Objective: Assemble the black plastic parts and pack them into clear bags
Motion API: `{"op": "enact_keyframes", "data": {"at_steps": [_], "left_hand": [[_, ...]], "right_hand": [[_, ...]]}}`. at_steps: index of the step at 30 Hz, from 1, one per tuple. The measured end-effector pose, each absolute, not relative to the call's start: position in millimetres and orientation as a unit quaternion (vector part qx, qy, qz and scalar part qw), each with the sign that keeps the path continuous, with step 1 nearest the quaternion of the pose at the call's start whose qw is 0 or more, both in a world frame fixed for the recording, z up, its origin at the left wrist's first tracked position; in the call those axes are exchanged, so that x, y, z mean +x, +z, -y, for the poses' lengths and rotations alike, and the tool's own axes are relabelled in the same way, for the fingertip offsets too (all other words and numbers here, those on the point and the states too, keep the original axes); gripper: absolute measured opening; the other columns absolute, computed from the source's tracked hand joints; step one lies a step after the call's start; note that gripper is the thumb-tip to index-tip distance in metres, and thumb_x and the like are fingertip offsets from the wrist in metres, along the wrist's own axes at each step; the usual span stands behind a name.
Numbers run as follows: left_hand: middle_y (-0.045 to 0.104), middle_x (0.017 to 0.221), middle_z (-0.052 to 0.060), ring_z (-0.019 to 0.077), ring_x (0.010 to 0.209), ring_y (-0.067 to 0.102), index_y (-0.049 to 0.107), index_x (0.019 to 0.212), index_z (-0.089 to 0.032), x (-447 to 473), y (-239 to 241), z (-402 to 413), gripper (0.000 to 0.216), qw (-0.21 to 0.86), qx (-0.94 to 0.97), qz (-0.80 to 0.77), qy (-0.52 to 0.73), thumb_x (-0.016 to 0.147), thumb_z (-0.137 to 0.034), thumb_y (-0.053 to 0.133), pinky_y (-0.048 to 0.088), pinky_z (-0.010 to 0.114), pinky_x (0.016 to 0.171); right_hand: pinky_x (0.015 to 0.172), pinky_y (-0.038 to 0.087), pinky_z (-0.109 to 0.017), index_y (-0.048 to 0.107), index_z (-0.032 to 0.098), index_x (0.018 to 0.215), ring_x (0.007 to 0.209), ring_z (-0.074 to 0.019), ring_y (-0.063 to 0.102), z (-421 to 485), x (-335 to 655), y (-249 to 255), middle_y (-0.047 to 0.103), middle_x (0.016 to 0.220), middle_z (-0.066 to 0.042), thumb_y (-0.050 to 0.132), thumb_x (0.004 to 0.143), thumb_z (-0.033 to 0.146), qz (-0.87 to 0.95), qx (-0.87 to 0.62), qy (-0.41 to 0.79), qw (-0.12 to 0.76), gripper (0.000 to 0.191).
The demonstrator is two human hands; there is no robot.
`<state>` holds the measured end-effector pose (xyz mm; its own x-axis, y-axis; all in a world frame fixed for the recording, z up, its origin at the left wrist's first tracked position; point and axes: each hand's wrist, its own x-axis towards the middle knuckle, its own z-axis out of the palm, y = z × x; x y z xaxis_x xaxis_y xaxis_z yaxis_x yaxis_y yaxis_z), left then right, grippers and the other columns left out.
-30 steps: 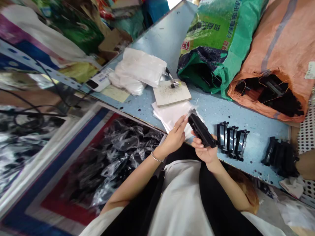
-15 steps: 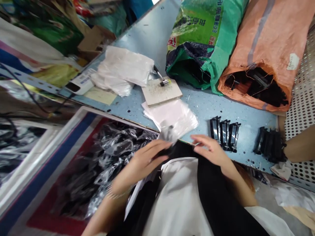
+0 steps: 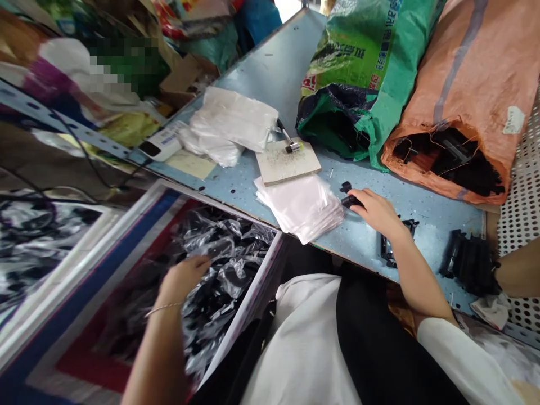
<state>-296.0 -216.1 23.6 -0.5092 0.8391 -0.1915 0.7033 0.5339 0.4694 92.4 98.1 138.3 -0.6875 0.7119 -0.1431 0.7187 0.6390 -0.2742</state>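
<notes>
My right hand point(image 3: 375, 211) is closed on a black plastic part point(image 3: 351, 201) above the blue table, just right of a stack of clear plastic bags point(image 3: 301, 205). A small black piece point(image 3: 346, 186) shows beside its fingertips. Over the crate, my left hand point(image 3: 183, 277) has its fingers together at a bagged black part point(image 3: 220, 247); the grip is partly hidden. Many bagged black parts point(image 3: 228, 281) fill the crate below. Under my right forearm more black plastic parts point(image 3: 387, 250) lie on the table, partly covered.
A small hammer point(image 3: 291, 143) lies on a board point(image 3: 289, 164) behind the bags. Larger plastic bags point(image 3: 236, 115) are piled further left. A green sack point(image 3: 358, 95) and an orange sack point(image 3: 468, 101) stand behind. Another person's arm point(image 3: 521, 273) reaches near black parts point(image 3: 468, 261) at right.
My left hand has moved left and down from the bag stack to over the crate. My right hand has reached forward and now holds a black part; fewer parts show in the middle row.
</notes>
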Motion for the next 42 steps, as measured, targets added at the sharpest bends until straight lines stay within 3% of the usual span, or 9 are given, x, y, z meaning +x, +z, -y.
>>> {"op": "enact_keyframes", "data": {"at_steps": [5, 8, 11, 14, 18, 20, 24, 27, 42], "left_hand": [[0.075, 0.1, 0.011, 0.0242, 0.099, 0.07, 0.074, 0.104, -0.019, -173, 52, 90, 0.031, 0.135, 0.601, -0.723, 0.313, 0.099, -0.034, 0.048, 0.056, 0.037, 0.095], [0.07, 0.114, 0.018, 0.0303, 0.106, 0.064, 0.074, 0.101, -0.014, -119, 58, 25, 0.019, 0.086, 0.666, -0.69, 0.268, 0.093, -0.026, 0.061, 0.055, 0.045, 0.096], [0.069, 0.104, 0.016, 0.0282, 0.098, 0.063, 0.07, 0.08, -0.015, -115, 53, -8, 0.014, 0.125, 0.643, -0.715, 0.244, 0.09, -0.014, 0.059, 0.056, 0.041, 0.085], [0.066, 0.081, 0.006, 0.0207, 0.08, 0.063, 0.062, 0.068, -0.018, -142, 47, -18, 0.016, 0.239, 0.555, -0.731, 0.318, 0.083, -0.018, 0.068, 0.054, 0.034, 0.075], [0.058, 0.06, -0.002, 0.0132, 0.055, 0.054, 0.058, 0.072, -0.018, -168, 45, -20, 0.016, 0.426, 0.398, -0.7, 0.411, 0.078, -0.025, 0.071, 0.043, 0.026, 0.056], [0.059, 0.06, -0.004, 0.0123, 0.052, 0.054, 0.056, 0.077, -0.019, -169, 45, -20, 0.018, 0.46, 0.354, -0.674, 0.457, 0.072, -0.021, 0.073, 0.04, 0.024, 0.052], [0.06, 0.063, -0.005, 0.0104, 0.053, 0.054, 0.048, 0.075, -0.021, -163, 41, -17, 0.033, 0.446, 0.332, -0.654, 0.513, 0.063, -0.016, 0.078, 0.04, 0.022, 0.052], [0.06, 0.062, -0.005, 0.0107, 0.052, 0.054, 0.05, 0.078, -0.02, -163, 40, -15, 0.029, 0.467, 0.318, -0.648, 0.511, 0.066, -0.02, 0.077, 0.039, 0.022, 0.05], [0.057, 0.07, -0.004, 0.0114, 0.062, 0.053, 0.052, 0.082, -0.02, -157, 34, -13, 0.022, 0.441, 0.374, -0.646, 0.498, 0.071, -0.012, 0.069, 0.045, 0.025, 0.06]], "right_hand": [[0.085, 0.043, -0.039, 0.074, 0.018, 0.109, 0.111, -0.0308, 0.056, -117, 107, 121, 0.066, 0.121, -0.015, 0.048, 0.095, 0.007, -0.928, 0.356, -0.024, 0.108, 0.032], [0.095, 0.041, -0.041, 0.072, 0.017, 0.096, 0.124, -0.032, 0.05, -115, 118, 113, 0.066, 0.127, -0.014, 0.047, 0.094, 0.006, -0.923, 0.371, -0.027, 0.099, 0.028], [0.094, 0.044, -0.041, 0.067, 0.014, 0.111, 0.121, -0.0327, 0.054, -106, 121, 110, 0.063, 0.13, -0.019, 0.047, 0.1, 0.017, -0.877, 0.476, -0.032, 0.061, 0.023], [0.088, 0.048, -0.044, 0.049, 0.003, 0.137, 0.111, -0.0379, 0.061, -100, 117, 105, 0.061, 0.126, -0.028, 0.059, 0.097, 0.045, -0.804, 0.588, -0.042, 0.075, 0.058], [0.094, 0.049, -0.049, 0.037, 0.003, 0.149, 0.116, -0.0411, 0.062, -103, 121, 97, 0.062, 0.128, -0.031, 0.068, 0.09, 0.034, -0.784, 0.61, -0.092, 0.075, 0.074], [0.097, 0.049, -0.052, 0.042, 0.008, 0.148, 0.116, -0.0389, 0.063, -104, 129, 97, 0.064, 0.128, -0.027, 0.067, 0.087, 0.031, -0.769, 0.613, -0.179, 0.013, 0.07], [0.088, 0.056, -0.046, 0.056, 0.019, 0.137, 0.098, -0.029, 0.07, -84, 133, 107, 0.072, 0.116, -0.013, 0.065, 0.083, 0.052, -0.638, 0.495, -0.57, -0.151, 0.064], [0.08, 0.057, -0.042, 0.063, 0.019, 0.124, 0.088, -0.0263, 0.071, -57, 122, 112, 0.075, 0.111, -0.013, 0.064, 0.077, 0.063, -0.515, 0.393, -0.746, -0.154, 0.065], [0.072, 0.06, -0.033, 0.059, 0.018, 0.124, 0.085, -0.0199, 0.07, -22, 115, 85, 0.073, 0.108, -0.013, 0.046, 0.089, 0.055, -0.277, 0.375, -0.875, -0.132, 0.052]]}}
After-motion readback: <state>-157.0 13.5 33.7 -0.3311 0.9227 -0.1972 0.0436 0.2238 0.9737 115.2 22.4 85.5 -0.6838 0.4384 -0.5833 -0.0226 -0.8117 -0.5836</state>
